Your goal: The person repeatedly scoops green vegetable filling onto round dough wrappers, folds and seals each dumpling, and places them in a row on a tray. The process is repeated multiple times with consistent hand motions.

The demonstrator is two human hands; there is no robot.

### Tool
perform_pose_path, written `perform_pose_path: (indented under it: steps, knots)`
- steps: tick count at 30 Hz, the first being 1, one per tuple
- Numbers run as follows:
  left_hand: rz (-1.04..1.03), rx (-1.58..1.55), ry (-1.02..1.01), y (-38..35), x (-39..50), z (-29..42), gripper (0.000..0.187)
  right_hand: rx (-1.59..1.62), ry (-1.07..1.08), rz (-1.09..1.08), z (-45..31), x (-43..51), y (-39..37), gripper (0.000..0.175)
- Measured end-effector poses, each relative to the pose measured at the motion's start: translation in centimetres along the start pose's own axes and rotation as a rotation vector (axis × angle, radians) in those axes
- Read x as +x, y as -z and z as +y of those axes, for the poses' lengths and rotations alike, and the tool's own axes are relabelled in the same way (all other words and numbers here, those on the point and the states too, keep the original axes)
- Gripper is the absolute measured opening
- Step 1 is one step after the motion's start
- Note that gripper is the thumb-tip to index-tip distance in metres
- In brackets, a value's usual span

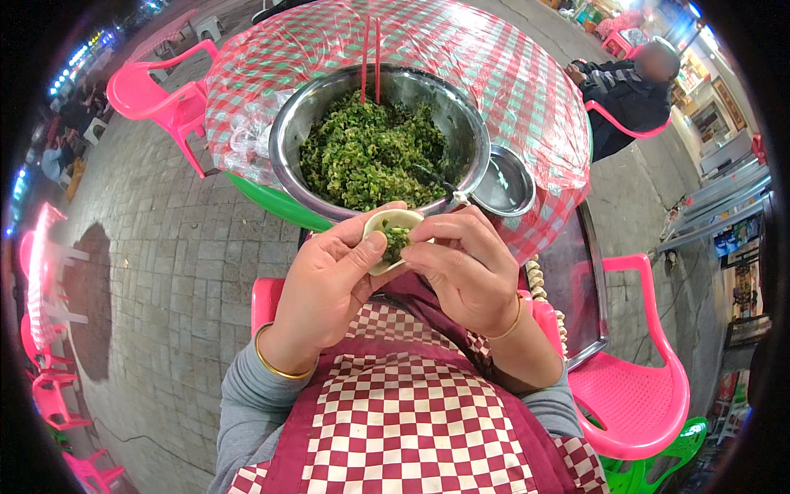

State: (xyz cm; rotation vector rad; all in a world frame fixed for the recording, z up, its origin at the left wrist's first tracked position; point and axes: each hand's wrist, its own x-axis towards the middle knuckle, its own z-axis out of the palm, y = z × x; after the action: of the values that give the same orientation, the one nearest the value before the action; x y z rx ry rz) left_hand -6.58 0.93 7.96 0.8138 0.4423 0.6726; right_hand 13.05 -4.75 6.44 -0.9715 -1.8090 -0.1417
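A round dough wrapper [374, 227] with chopped green filling [397, 239] inside is held between my two hands. My left hand [333, 272] cups it from below and the side, thumb on its edge. The fingers of my right hand [469, 265] pinch the wrapper's right edge beside the filling. Just beyond the hands stands a large steel bowl [475, 129] of chopped green filling [370, 154]. Red chopsticks [364, 62] stand upright in it, and a dark-handled utensil [435, 179] rests at its near right side. A small steel bowl [515, 200] sits right of it.
The round table [524, 68] has a checked cloth under clear plastic. A clear plastic bag [250, 136] lies left of the bowl. At right are a dark tray [580, 278] with a row of dumplings [536, 281] and a pink chair [642, 395]. A person [636, 92] sits beyond the table.
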Motion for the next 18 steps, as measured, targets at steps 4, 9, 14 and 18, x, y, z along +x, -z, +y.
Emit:
perform_pose_path:
  steps: [4,9,14,18]
  knots:
    - [-0.012,0.082,-0.075,-0.19,0.02,-0.46,0.042,0.010,0.007,-0.001,-0.02,-0.09,0.01,0.020]
    - [-0.012,0.222,-0.144,-0.15,0.10,-0.93,0.036,0.019,-0.003,0.000,0.12,-0.32,0.11,0.017]
    - [-0.009,0.329,-0.124,0.09,0.11,-0.79,0.033,0.007,-0.073,0.038,-0.28,-0.52,-0.22,0.020]
    - [-0.047,0.325,-0.099,0.19,0.03,-0.53,0.034,0.036,-0.212,0.060,-0.84,-0.64,-0.58,0.024]
